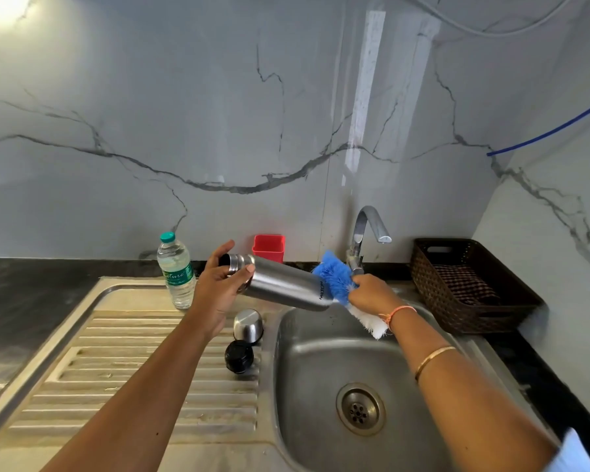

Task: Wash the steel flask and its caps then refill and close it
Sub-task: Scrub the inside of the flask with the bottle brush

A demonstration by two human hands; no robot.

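The left arm reaches forward from the lower left across the ribbed drainboard (pixel 133 369), and the left hand (pixel 218 284) grips the steel flask (pixel 283 284) at its uncapped neck: the thumb lies over the near shoulder of the flask, the other fingers wrap behind the neck, and one finger sticks up above it. The flask is held in the air almost level, its mouth pointing left and its base dipping slightly to the right, above the left rim of the sink (pixel 307 386). The right arm comes in from the lower right over the basin, with an orange thread at the wrist and a thin bangle further down the forearm. The right hand (pixel 372 294) is curled tight round a brush (pixel 334 275), whose blue bristles press against the base end of the flask while its white bristles jut out below the wrist. The steel cap (pixel 248 326) stands on the drainboard just beside the basin, mouth down, and the black inner cap (pixel 239 356) sits just in front of it, neither touched by a hand. A plastic water bottle (pixel 178 270) stands upright at the back of the drainboard, left of the left hand. A red container (pixel 269 247) stands against the wall behind the flask, the tap (pixel 365 229) rises behind the brush, and a dark woven basket (pixel 457 311) holding a checked cloth (pixel 464 284) sits on the counter to the right.
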